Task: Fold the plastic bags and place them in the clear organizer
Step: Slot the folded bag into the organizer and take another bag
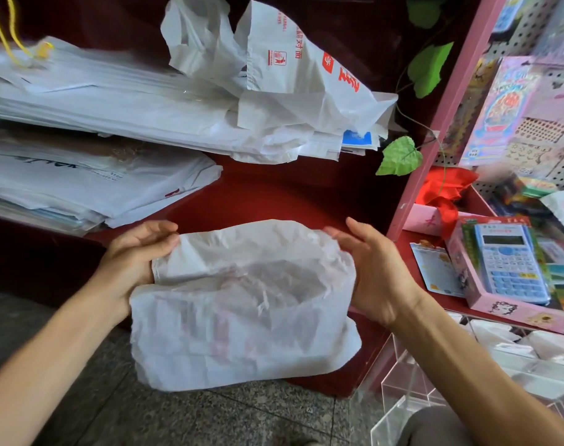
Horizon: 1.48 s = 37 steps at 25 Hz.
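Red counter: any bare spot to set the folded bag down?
Yes: the red counter is bare between the bag stacks at left and the pink rack at right, just beyond the held bag. Left side and back are crowded with piled bags; the shelf by the calculator is cluttered.

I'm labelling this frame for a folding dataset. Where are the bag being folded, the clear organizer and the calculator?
bag being folded (242,304): head view, middle of its translucent white front.
clear organizer (403,391): head view, a transparent divider wall at lower right.
calculator (509,262): head view, on its blue keypad.
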{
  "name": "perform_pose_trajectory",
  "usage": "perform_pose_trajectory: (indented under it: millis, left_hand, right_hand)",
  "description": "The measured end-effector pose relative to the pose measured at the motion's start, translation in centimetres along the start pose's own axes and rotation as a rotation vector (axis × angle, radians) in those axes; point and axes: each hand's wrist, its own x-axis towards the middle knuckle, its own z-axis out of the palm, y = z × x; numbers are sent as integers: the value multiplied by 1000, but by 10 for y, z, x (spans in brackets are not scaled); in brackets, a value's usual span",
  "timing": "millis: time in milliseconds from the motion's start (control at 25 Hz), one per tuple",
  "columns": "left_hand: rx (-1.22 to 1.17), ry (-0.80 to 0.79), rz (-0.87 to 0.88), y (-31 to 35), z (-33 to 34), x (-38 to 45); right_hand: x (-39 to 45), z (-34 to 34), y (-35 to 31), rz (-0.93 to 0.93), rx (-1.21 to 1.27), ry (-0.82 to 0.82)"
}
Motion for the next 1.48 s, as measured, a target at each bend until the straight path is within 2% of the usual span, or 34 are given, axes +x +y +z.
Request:
perform_pose_trajectory:
  millis: [120, 240, 400, 480, 600, 760, 1040, 1120, 1280, 1360, 1480]
  left_hand:
    - [-49, -49, 6, 0, -1, 2]
    - [-19, -106, 12, -3, 1, 3]
    - [137, -1, 34, -11, -9, 8]
    - [175, 40, 41, -14, -13, 9]
    - [138, 32, 66, -16, -13, 8]
    - [111, 8, 91, -14, -11, 8]
    - [64, 63, 117, -12, -16, 10]
    - [14, 50, 112, -9, -19, 10]
    - [-80, -10, 99, -6, -18, 10]
    - [-117, -61, 97, -5, -13, 9]
    - [-119, -92, 95, -5, -9, 7]
  right_hand:
    - [5, 1, 16, 165, -125, -2]
    - [4, 9, 23, 30, -131, -46]
    - [1, 10, 13, -287, 77, -9]
    - [-1, 5, 4, -377, 194, -27]
    - [-2, 1, -1, -332, 273, -4]
    - [1, -2, 6, -163, 114, 56]
    - [-3, -6, -4, -377, 204, 70]
    - [2, -10, -3, -336, 63, 90]
    - [21, -15, 22, -106, -290, 272]
    - [28, -16, 32, -17, -371, 230]
    - [31, -11, 35, 29, -351, 135]
